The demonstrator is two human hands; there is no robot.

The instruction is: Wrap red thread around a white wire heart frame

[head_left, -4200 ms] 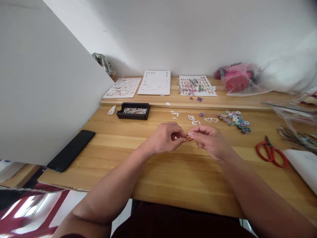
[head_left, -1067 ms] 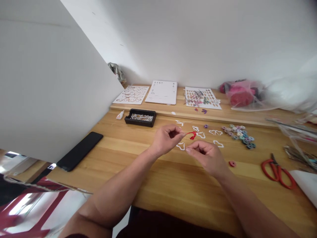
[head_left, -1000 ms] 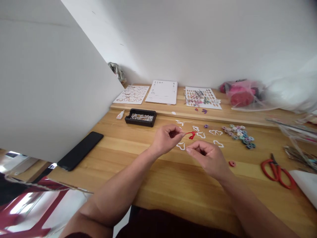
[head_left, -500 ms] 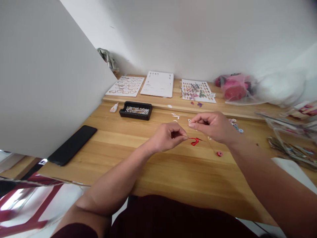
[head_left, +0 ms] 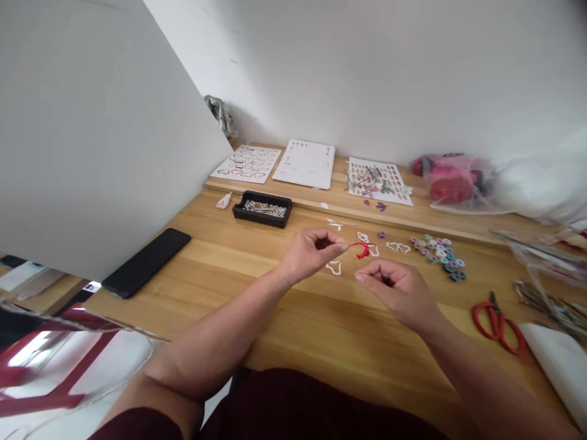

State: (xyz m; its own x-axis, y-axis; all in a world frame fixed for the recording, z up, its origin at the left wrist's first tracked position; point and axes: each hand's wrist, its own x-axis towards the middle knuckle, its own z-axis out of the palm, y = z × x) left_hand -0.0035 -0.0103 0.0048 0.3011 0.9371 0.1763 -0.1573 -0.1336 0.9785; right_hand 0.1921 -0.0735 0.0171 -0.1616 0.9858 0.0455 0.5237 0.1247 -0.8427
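Observation:
My left hand (head_left: 316, 252) is closed in a pinch on the end of a small curved red piece (head_left: 365, 248), which juts out to the right above the table. It looks wrapped in red thread, though the detail is too small to be sure. Below and to the right of it, my right hand (head_left: 397, 290) has thumb and forefinger pressed together. Any thread between those fingertips is too fine to make out. White outline shapes (head_left: 398, 247) lie on the wood behind the hands, one white shape (head_left: 335, 267) just under the left fingers.
Several small thread spools (head_left: 443, 253) lie to the right, with red-handled scissors (head_left: 498, 324) nearer me. A black tray (head_left: 262, 209) of beads, a glue bottle (head_left: 224, 200) and a black phone (head_left: 147, 263) are on the left. Patterned sheets (head_left: 247, 164) rest on the raised back ledge.
My right hand has moved down and toward me, from above the red piece to below it. The red spool that hung on a thread is out of sight. The view has shifted a little.

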